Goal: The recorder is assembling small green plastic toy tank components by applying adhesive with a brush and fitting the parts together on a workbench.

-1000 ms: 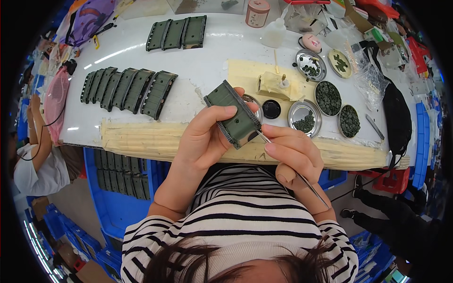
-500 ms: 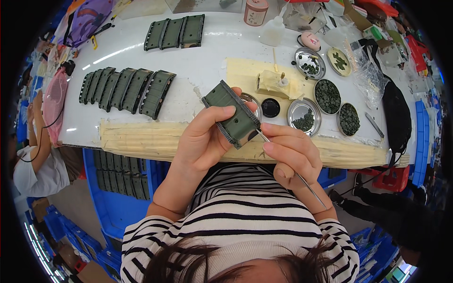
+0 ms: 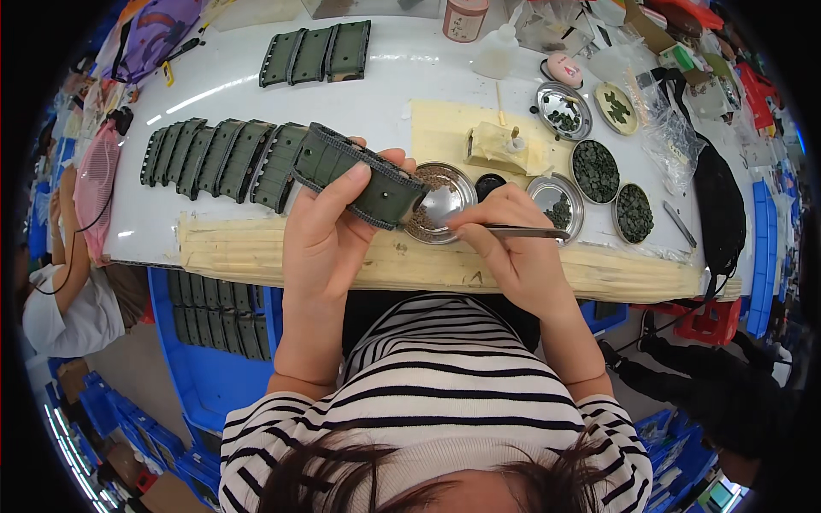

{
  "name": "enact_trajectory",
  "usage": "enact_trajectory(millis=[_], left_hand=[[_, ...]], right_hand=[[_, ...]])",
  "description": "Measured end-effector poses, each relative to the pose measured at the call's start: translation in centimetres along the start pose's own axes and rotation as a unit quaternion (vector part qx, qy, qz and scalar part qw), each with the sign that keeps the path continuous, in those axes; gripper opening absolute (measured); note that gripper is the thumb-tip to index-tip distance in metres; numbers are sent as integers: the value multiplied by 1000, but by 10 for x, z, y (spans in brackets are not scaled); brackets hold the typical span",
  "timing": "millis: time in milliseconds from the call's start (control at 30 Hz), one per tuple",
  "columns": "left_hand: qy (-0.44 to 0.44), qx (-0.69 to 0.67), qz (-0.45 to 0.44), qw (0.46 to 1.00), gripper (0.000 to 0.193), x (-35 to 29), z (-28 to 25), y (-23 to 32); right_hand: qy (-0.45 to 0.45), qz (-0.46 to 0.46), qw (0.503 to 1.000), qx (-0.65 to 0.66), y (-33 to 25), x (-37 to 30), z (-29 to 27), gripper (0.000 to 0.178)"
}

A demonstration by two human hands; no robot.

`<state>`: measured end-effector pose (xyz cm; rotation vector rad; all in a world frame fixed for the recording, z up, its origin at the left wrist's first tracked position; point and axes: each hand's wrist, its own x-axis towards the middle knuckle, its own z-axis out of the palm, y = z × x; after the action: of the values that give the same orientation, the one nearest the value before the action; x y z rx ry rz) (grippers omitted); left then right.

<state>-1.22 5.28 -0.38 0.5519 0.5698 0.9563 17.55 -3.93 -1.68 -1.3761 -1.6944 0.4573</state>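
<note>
Left grip (image 3: 323,224) pinched panel (image 3: 361,181), surface edge (image 3: 410,267) at its six o'clock, open room at twelve; right grip (image 3: 510,239), at four, pinched tweezers (image 3: 534,232).

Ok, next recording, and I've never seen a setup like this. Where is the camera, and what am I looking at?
There's no machine here: these are a person's bare hands, seen from above by a head-worn fisheye camera, so straight edges bend near the rim. The left hand holds a green piece with dark ridged edges. The right hand holds a slim metal tool near a metal dish; its working end is too blurred to make out. On the white table lie a row of similar pieces and, to the right, dark green bits in round dishes.
</note>
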Motion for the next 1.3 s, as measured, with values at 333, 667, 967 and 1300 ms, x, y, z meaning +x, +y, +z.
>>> enact_trajectory(millis=[333, 667, 967, 1300], left_hand=[[31, 67, 59, 996, 40, -1, -4, -1], [-23, 108, 77, 991, 22, -7, 2, -3], [-169, 26, -158, 973, 30, -16, 19, -23], [-179, 15, -168, 969, 32, -18, 20, -31]], right_hand=[[-5, -2, 999, -35, -3, 10, 9, 7], [67, -15, 996, 50, -6, 11, -2, 10], [66, -93, 992, 52, -20, 13, -21, 14], [63, 41, 959, 274, -29, 7, -21, 25]])
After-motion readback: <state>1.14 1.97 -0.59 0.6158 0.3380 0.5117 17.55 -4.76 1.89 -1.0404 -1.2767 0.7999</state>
